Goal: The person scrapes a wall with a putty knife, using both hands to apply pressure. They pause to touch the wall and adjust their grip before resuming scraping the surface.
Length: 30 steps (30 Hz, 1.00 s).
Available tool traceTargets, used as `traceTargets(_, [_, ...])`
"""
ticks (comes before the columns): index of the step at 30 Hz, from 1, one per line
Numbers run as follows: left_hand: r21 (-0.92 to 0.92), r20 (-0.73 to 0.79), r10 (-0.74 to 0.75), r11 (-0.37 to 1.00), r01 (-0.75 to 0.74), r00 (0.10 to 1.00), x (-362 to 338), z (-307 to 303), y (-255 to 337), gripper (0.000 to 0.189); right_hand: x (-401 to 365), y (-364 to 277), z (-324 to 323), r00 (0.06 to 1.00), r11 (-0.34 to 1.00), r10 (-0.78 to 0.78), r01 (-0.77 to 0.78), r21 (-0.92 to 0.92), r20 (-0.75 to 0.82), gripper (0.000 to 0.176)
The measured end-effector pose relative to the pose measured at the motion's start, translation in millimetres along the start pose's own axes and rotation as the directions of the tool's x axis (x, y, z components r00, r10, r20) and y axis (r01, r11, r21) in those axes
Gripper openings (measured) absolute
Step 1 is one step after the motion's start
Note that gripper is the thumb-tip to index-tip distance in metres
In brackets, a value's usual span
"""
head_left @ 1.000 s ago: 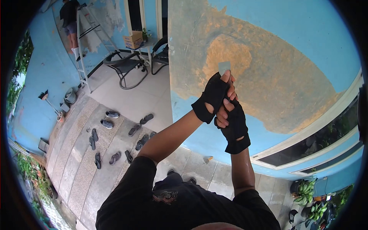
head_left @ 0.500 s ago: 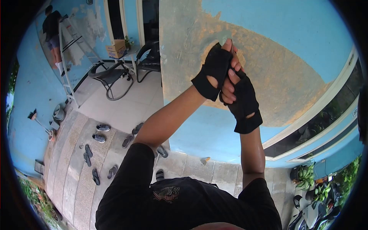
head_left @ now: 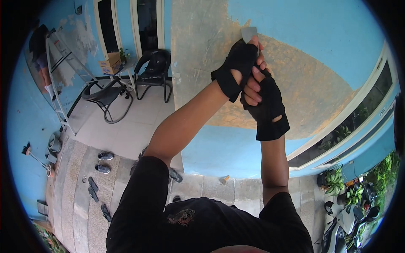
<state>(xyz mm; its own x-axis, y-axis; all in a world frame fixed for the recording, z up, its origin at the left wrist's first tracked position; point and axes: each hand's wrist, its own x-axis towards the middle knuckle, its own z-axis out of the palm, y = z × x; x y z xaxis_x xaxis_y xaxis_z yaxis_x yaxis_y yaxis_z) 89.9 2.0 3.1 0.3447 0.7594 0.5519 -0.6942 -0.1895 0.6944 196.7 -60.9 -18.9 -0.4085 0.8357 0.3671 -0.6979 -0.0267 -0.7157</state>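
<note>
Both hands wear black fingerless gloves and are raised together in front of the wall. My left hand (head_left: 242, 63) is closed around a scraper (head_left: 249, 34), whose flat metal blade sticks out above the thumb. Just below and to the right, my right hand (head_left: 263, 95) is wrapped round the lower part of the same tool, its handle mostly hidden by the fingers. The blade lies over the upper edge of a rough, bare brown-grey patch (head_left: 303, 88) on the blue wall (head_left: 303, 21).
On the left, another person (head_left: 39, 46) stands on a ladder (head_left: 61, 84) by a patchy wall. Black chairs (head_left: 154, 69), a box (head_left: 110, 63) and a table stand behind. Shoes (head_left: 102, 169) lie on the paving; plants (head_left: 335, 181) and a motorcycle (head_left: 337, 227) are at the lower right.
The scraper's blade now shows above my left hand, and both hands have shifted slightly against the wall. The view has turned, so the chairs, ladder and other person appear further left.
</note>
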Motion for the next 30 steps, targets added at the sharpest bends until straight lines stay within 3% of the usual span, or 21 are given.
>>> traceTargets(3, [0.007,0.026,0.103,0.995,-0.104,0.994,7,7,12,0.038,7,-7,11,0.998,0.998,-0.035,0.032,0.057,0.047,0.006])
traceTargets(10, [0.065,-0.007,0.073,0.995,-0.072,0.997,0,2,8,0.036,3,2,2,1.000,0.999,-0.017,0.018,0.038,-0.014,0.005])
traceTargets(16, [0.030,-0.042,0.040,0.999,-0.039,0.998,1,3,1,0.036,-1,-4,1,0.999,0.997,0.021,-0.024,0.068,0.040,0.006])
traceTargets(18, [0.038,0.037,0.135,0.990,-0.136,0.990,8,3,9,0.036,7,-9,8,0.999,0.997,0.014,-0.018,0.079,0.050,0.007])
traceTargets(23, [0.011,0.031,0.150,0.989,-0.150,0.988,6,-3,-2,0.033,2,-4,5,0.998,0.998,0.008,-0.011,0.067,0.057,0.008])
traceTargets(25, [0.122,-0.023,0.139,0.983,-0.136,0.990,2,0,-2,0.035,3,-6,-4,0.998,0.992,0.045,-0.050,0.113,0.043,0.008])
traceTargets(28, [0.117,-0.108,0.137,0.985,-0.124,0.985,4,9,-1,0.035,8,-15,-13,0.986,0.961,0.127,-0.150,0.233,0.111,0.011])
traceTargets(30, [0.080,-0.109,0.102,0.992,-0.094,0.989,-4,8,-6,0.034,-4,-9,-7,0.991,0.974,0.108,-0.121,0.193,0.076,0.009])
